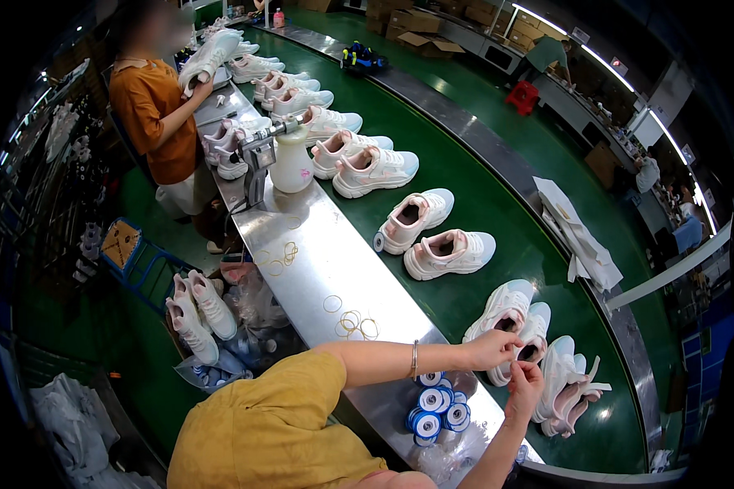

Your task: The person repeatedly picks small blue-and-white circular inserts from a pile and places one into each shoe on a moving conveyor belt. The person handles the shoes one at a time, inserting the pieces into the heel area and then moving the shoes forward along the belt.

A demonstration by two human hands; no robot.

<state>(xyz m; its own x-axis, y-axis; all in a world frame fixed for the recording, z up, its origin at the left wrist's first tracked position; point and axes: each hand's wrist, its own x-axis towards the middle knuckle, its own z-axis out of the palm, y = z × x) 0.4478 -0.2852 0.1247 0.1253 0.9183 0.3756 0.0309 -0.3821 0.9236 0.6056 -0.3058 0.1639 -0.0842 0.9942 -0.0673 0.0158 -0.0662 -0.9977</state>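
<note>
My left hand (491, 350), with a bangle on its wrist, reaches over the near part of the green conveyor belt, fingertips pinched together. Just beside it, my right hand (524, 386) is pinched too, its fingertips almost meeting the left ones. Whatever lies between them is too small to make out. Beneath and behind the hands sits a pair of pale sneakers, the left one (501, 308) partly covered. Close to my right hand, more white sneakers (561, 371) have loose straps sticking out. Below my left forearm, several blue-and-white round spools (429, 400) are heaped on the metal table.
Loose yellowish rubber bands (351, 324) lie on the metal ledge (334, 244). A pair of sneakers (450, 253) and a longer row stand on the belt. A white bottle (292, 163) stands by a metal device (257, 167). A co-worker (151, 110) holds a shoe at the far left.
</note>
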